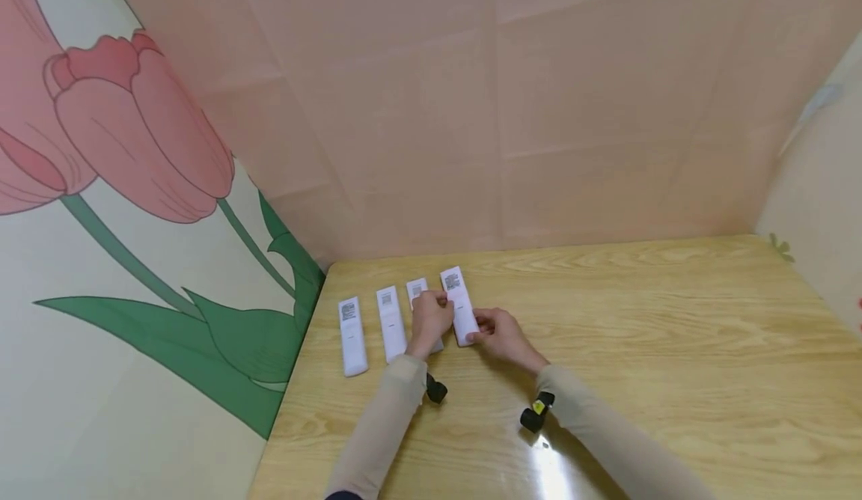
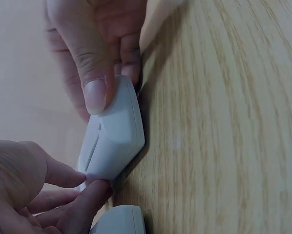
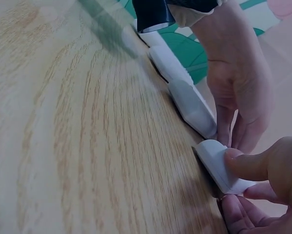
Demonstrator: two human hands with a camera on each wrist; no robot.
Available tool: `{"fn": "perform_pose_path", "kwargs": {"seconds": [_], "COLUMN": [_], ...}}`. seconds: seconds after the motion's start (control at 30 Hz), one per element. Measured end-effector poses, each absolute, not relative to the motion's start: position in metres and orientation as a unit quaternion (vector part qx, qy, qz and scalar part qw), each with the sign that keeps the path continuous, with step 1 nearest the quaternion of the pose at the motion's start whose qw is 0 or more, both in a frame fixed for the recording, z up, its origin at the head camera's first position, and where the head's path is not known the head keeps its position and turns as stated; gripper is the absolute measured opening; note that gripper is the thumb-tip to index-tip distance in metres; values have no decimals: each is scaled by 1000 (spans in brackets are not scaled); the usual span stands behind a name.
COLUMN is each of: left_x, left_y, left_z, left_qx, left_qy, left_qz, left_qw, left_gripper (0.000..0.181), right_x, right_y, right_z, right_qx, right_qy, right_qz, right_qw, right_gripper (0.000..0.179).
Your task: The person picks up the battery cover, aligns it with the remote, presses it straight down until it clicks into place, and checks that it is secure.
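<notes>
A white remote control (image 1: 462, 311) lies face down on the table, rightmost in a row, with a printed code label near its far end. My left hand (image 1: 431, 319) pinches its left edge between thumb and fingers. At its near right end my right hand (image 1: 503, 337) grips it, the thumb (image 2: 94, 92) on the back and fingers at the side. In the right wrist view that remote's end (image 3: 219, 163) is seen between both hands. Another white remote (image 1: 415, 287) lies just left of it, partly hidden under my left hand.
Two more white remotes, one at the far left (image 1: 353, 339) and one beside it (image 1: 390, 324), lie roughly parallel. The wooden table (image 1: 640, 350) extends widely to the right. A pink sheet (image 1: 512, 111) hangs behind it, and a tulip-patterned wall (image 1: 168, 365) borders the left.
</notes>
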State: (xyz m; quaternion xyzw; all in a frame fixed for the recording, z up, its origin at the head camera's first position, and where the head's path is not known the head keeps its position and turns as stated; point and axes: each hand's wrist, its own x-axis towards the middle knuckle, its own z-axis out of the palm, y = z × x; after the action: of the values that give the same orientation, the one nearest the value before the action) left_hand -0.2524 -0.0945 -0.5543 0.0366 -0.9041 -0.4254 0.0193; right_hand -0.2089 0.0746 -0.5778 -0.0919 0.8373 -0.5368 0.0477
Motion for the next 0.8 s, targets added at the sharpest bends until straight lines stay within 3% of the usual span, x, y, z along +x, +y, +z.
{"fn": "perform_pose_path", "kwargs": {"seconds": [0.3, 0.8], "left_x": [-255, -252], "left_y": [-96, -101], "left_z": [-560, -557], "left_qx": [36, -11], "left_qy": [-912, -923], "left_qz": [-408, -384], "left_qw": [3, 21], "left_gripper": [17, 20], "right_x": [-210, -210], "right_y": [72, 71], "right_z": [-581, -580], "right_qx": [-96, -103], "right_qy": [842, 843], "right_qz": [-528, -526], "right_qw": [54, 34], "right_gripper": [45, 43]}}
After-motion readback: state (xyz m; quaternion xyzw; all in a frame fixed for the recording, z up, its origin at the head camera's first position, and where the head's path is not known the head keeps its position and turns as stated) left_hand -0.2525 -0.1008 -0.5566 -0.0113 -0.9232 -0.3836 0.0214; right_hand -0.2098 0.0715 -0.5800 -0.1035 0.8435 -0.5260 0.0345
